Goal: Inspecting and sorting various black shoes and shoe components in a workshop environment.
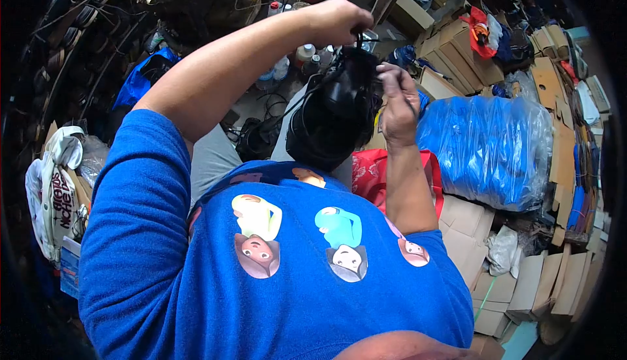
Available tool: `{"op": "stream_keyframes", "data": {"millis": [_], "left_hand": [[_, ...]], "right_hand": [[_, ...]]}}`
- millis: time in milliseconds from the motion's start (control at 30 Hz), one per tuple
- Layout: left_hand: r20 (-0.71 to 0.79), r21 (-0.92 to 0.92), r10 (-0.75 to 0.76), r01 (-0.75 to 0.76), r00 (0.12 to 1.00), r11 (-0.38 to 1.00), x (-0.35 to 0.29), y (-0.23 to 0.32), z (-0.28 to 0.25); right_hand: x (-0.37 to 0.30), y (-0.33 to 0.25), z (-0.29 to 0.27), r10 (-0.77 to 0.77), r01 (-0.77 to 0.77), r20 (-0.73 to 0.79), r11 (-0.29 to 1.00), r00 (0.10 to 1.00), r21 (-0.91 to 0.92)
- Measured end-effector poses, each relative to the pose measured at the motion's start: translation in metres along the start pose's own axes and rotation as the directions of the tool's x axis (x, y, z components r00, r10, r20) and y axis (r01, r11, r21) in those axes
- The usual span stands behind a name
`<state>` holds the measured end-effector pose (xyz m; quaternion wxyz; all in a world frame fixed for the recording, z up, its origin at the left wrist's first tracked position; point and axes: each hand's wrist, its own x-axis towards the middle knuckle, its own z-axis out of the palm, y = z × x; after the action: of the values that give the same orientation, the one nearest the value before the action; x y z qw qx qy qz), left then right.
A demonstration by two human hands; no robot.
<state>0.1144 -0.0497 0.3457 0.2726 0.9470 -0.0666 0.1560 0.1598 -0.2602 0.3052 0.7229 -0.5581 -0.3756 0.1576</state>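
Floor (251,102) carries cables (258,131) & bottles (281,69). Cardboard boxes (496,288) stacked at right. Blue plastic bundle (486,148) sits on boxes.

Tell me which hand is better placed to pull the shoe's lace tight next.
Probably the left hand: it is fisted above the black shoe, seemingly gripping a lace end. The right hand sits against the shoe's side, fingers pinching something thin, better suited to steadying.
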Motion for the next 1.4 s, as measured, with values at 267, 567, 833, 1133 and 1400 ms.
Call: {"op": "stream_keyframes", "data": {"millis": [267,567,833,1133,1400], "left_hand": [[-0.137,0.298,-0.099,0.136,0.986,0.945,-0.017,-0.071,0.002],[0.354,0.288,-0.667,0.602,0.656,0.745,-0.124,-0.094,0.102],[0.486,-0.708,-0.295,0.568,0.823,0.42,-0.076,-0.049,0.089],[0.351,-0.408,-0.422,0.542,0.836,0.735,-0.077,-0.051,0.076],[0.287,0.151,-0.243,0.207,0.927,0.967,-0.06,0.001,0.052]], "right_hand": [[-0.026,-0.01,-0.04,0.24,-0.203,-0.011,0.844,0.971,0.496],[-0.093,0.03,-0.091,0.764,-0.686,0.226,0.355,0.605,0.636],[-0.059,-0.017,-0.075,0.556,-0.43,0.223,0.793,0.801,-0.43],[-0.047,0.006,-0.054,0.439,-0.264,0.037,0.604,0.898,-0.752],[0.012,-0.01,-0.009,0.44,-0.452,0.118,0.886,0.89,0.102]]}}
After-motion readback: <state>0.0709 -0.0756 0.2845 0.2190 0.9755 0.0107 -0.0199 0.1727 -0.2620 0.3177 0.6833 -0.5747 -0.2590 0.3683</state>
